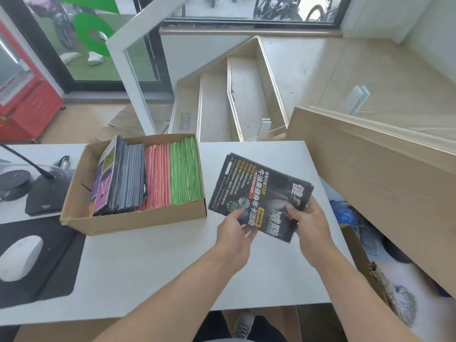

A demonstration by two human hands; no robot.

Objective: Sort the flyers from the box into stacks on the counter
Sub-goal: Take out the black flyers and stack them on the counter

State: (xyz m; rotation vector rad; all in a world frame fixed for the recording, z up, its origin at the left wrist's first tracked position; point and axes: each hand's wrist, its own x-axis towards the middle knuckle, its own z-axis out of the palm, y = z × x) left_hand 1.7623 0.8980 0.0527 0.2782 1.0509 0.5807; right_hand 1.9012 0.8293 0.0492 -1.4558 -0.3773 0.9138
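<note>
Both hands' fingers (pixel 292 213) pinch the black flyers (pixel 259 193), seemingly above the counter (pixel 153 267).

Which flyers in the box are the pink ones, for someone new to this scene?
Find the cardboard box on the white counter. Flyers stand in it on edge in colour bands. The pink flyers are the band between the dark flyers and the green flyers.

Pale steps (pixel 237 99) are seen beyond a dark-framed window (pixel 249 21); a red cabinet (pixel 22 102), possibly a cooler, is placed left.

Bare forearms, grey sneaker (pixel 244 325)
</note>
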